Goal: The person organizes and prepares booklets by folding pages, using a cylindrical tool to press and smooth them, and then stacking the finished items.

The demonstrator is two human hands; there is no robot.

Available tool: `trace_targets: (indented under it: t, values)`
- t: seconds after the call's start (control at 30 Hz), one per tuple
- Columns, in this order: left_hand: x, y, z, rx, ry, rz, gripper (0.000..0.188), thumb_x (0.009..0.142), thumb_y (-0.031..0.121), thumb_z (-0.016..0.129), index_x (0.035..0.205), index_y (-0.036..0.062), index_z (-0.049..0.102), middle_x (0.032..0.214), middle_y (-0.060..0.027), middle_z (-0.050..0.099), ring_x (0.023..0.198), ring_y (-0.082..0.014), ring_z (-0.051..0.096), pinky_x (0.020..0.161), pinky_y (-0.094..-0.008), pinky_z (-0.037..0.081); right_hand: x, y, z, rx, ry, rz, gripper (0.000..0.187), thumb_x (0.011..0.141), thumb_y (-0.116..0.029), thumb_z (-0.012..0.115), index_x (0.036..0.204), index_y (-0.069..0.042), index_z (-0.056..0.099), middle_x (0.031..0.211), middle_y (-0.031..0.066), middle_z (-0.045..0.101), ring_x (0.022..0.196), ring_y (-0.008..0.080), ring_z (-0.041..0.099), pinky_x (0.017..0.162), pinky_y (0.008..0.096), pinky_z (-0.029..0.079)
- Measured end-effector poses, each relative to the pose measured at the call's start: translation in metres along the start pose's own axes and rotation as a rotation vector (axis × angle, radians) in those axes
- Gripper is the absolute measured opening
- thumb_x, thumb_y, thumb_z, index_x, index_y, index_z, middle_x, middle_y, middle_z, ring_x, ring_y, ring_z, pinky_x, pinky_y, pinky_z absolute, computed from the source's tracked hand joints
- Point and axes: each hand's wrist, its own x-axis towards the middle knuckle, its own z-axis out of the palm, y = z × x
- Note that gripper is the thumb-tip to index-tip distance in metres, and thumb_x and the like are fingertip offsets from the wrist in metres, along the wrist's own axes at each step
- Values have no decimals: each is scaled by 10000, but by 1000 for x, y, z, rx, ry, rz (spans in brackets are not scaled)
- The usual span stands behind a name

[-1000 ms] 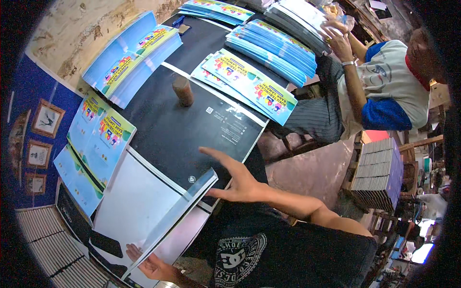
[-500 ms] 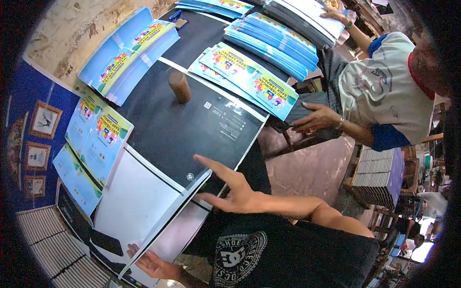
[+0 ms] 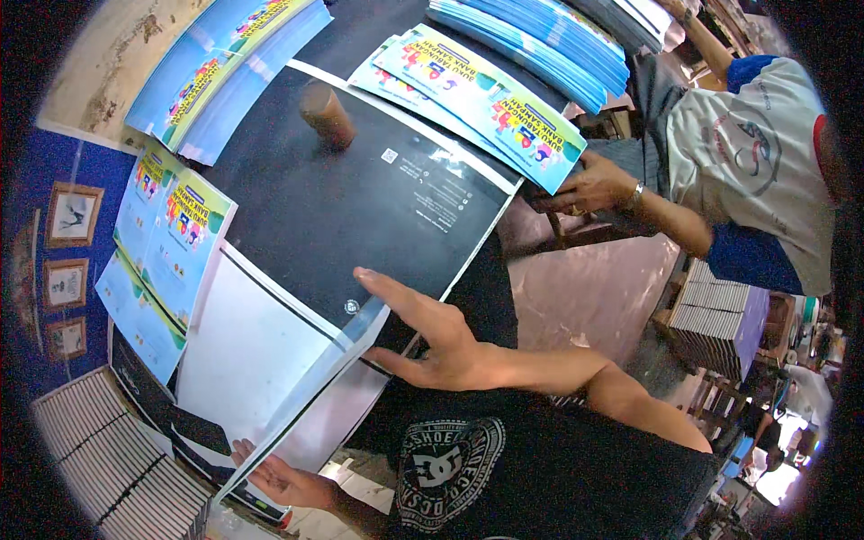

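A large white sheet [image 3: 234, 333] lies in front of me, its near edge raised and bent. My left hand [image 3: 286, 479] is at the lower-left end of that edge, fingers spread and fingertips past it. My right hand [image 3: 436, 342] is at the other end, index finger stretched over a black printed sheet [image 3: 360, 207] and thumb apart below the edge. The white sheet's edge runs between that thumb and finger; how firmly either hand touches it, I cannot tell. A brown cylinder [image 3: 328, 115] stands on the black sheet.
Colourful printed sheets [image 3: 486, 103] overlap beyond the black one, a co-worker's hand [image 3: 598, 184] at their corner. Blue printed stacks stand behind [image 3: 540, 45] and at far left [image 3: 234, 72]. More printed sheets [image 3: 166, 243] lie at left. Bound stacks [image 3: 117, 459] fill the lower left.
The co-worker's hand has moved to the printed sheets' corner. The white sheet's near edge bends more by my right hand. My hands keep nearly the same pose; the view has shifted.
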Motion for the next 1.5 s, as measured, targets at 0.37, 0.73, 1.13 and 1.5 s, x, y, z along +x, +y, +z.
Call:
trace_targets:
  t: [0.37,0.73,1.13,1.5]
  values:
    - [1,12,1,117,11,33,558,1044,245,515,1416,-147,377,1447,-291,463,1339,-352,486,1152,-439,369,2,2,-1,28,30,-31,861,788,-75,787,1513,1,330,1533,223,404,1382,375,456,1125,431,414]
    - [0,5,-1,21,74,26,536,1000,253,615,1343,-143,502,1414,-267,529,1276,-334,553,1088,-408,439,3,2,-2,34,15,-33,838,799,-89,779,1511,-15,343,1503,238,436,1347,381,494,1104,432,436]
    - [9,3,-16,37,-69,-33,571,983,297,641,1348,-120,503,1424,-250,527,1253,-311,557,1041,-401,451,11,20,-25,-63,-138,6,702,819,-185,802,1411,22,486,1412,213,546,1267,352,571,1053,413,478]
    - [19,-22,-27,-15,-213,-78,570,1042,253,523,1423,-140,365,1399,-287,511,1300,-351,526,1083,-446,435,13,30,-21,-107,-248,97,531,902,-297,711,1313,-6,542,1260,222,626,1144,387,621,967,455,520]
